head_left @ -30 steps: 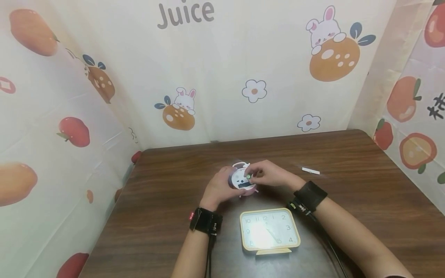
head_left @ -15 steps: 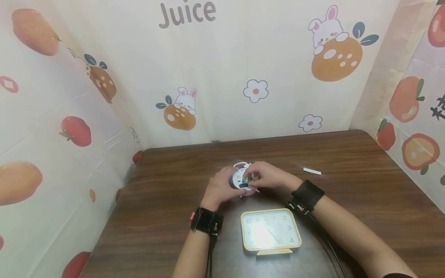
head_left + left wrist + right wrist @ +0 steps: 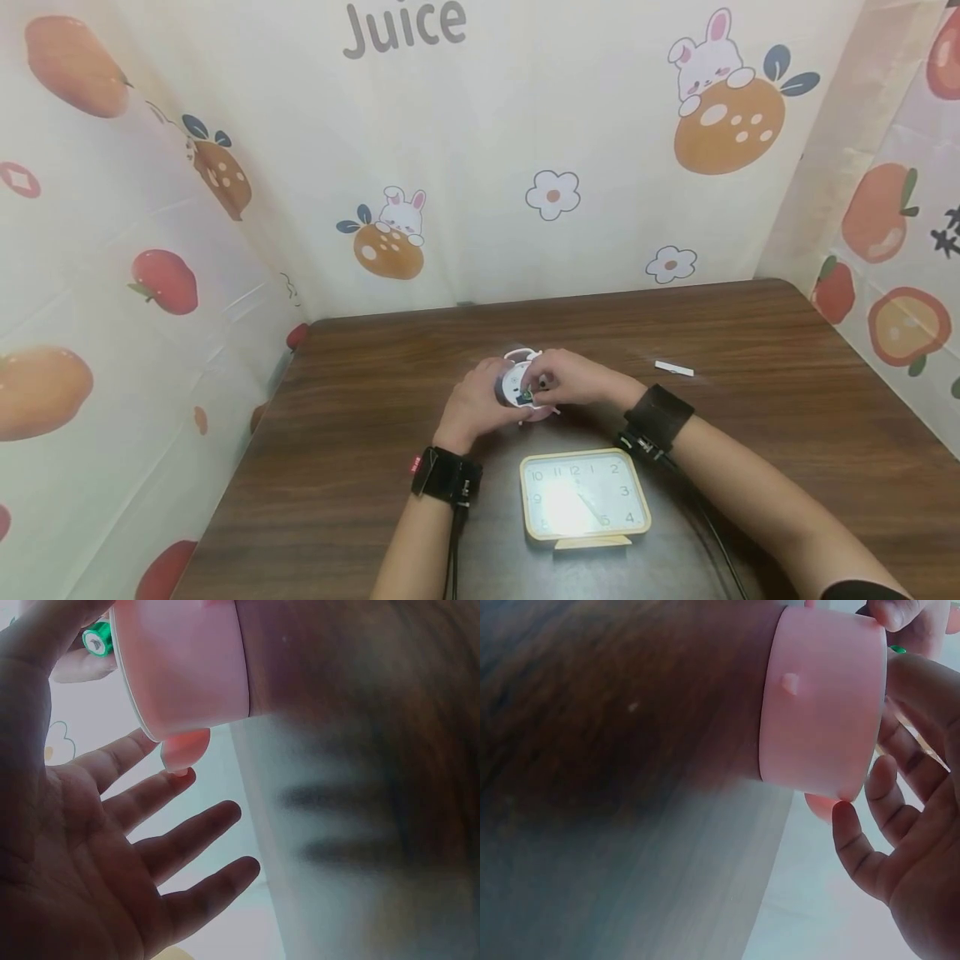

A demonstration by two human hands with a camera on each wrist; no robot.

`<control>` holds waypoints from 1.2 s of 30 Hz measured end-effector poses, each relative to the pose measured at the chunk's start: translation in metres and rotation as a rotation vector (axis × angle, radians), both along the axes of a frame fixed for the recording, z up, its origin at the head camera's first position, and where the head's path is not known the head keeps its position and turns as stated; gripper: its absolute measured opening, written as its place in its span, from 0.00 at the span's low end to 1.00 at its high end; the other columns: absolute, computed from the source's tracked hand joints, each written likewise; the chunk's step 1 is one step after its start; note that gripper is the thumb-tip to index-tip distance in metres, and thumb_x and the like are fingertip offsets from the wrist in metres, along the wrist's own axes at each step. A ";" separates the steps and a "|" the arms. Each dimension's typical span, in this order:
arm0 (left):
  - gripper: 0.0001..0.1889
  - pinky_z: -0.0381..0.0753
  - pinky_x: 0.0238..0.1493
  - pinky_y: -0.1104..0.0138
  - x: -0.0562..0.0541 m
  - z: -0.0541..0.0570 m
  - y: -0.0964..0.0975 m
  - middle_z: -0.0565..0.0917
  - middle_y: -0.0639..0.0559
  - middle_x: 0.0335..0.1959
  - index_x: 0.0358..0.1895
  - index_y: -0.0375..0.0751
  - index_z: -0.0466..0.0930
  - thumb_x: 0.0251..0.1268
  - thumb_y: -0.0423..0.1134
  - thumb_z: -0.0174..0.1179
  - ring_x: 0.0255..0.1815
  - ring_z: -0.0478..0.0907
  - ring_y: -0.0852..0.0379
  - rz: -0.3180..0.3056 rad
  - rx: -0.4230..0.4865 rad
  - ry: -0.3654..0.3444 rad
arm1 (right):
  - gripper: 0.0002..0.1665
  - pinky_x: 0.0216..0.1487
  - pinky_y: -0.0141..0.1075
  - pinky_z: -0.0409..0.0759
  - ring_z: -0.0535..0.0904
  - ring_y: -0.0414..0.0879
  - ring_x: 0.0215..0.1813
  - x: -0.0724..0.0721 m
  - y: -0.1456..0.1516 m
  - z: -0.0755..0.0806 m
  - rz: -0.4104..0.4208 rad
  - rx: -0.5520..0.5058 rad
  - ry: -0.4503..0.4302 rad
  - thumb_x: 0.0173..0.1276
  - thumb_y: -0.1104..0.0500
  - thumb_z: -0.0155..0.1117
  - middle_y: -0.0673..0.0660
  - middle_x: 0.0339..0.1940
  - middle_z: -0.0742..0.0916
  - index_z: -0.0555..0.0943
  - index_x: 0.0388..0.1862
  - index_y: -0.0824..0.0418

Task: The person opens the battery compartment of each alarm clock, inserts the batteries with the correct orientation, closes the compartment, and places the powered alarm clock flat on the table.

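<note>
A small pink alarm clock lies with its white back up and a dark battery slot showing. My left hand grips its left side between thumb and forefinger; in the left wrist view the other fingers spread out past the pink casing. Above the slot, my right hand pinches a green battery. The battery's end shows beside the clock's back in the left wrist view. In the right wrist view, the lower fingers of the right hand reach the casing's edge.
A yellow-rimmed rectangular clock stands in front of the hands. A thin white strip lies to the right on the wooden table. Each wrist wears a black band with a cable. A fruit-printed curtain rises behind the table.
My right fingers have moved the battery down and left, from above the clock's back to the slot. The left hand keeps its hold on the clock.
</note>
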State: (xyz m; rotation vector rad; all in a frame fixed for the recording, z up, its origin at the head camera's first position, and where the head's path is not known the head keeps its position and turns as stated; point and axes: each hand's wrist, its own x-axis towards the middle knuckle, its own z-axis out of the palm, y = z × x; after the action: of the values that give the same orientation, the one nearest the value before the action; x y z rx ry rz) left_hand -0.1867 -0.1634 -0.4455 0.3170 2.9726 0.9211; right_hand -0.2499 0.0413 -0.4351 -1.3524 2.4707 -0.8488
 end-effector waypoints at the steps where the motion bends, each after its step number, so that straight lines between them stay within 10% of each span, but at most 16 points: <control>1: 0.41 0.75 0.55 0.57 0.000 0.000 0.000 0.76 0.59 0.58 0.59 0.56 0.73 0.38 0.70 0.70 0.53 0.72 0.58 0.000 0.003 -0.001 | 0.09 0.44 0.34 0.75 0.76 0.43 0.40 0.000 0.000 0.000 -0.003 0.007 0.001 0.59 0.58 0.69 0.44 0.32 0.83 0.85 0.39 0.48; 36: 0.43 0.75 0.56 0.55 0.000 -0.001 0.001 0.75 0.58 0.60 0.62 0.58 0.71 0.38 0.70 0.69 0.55 0.72 0.57 0.008 -0.013 -0.011 | 0.10 0.57 0.49 0.71 0.63 0.52 0.62 -0.001 0.003 -0.004 -0.011 0.029 0.057 0.61 0.55 0.69 0.56 0.63 0.76 0.84 0.42 0.42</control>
State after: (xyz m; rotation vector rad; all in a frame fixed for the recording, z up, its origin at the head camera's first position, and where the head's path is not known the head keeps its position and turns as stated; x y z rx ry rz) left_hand -0.1865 -0.1623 -0.4467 0.2984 2.9707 0.9004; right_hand -0.2507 0.0446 -0.4391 -1.3729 2.5256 -0.7843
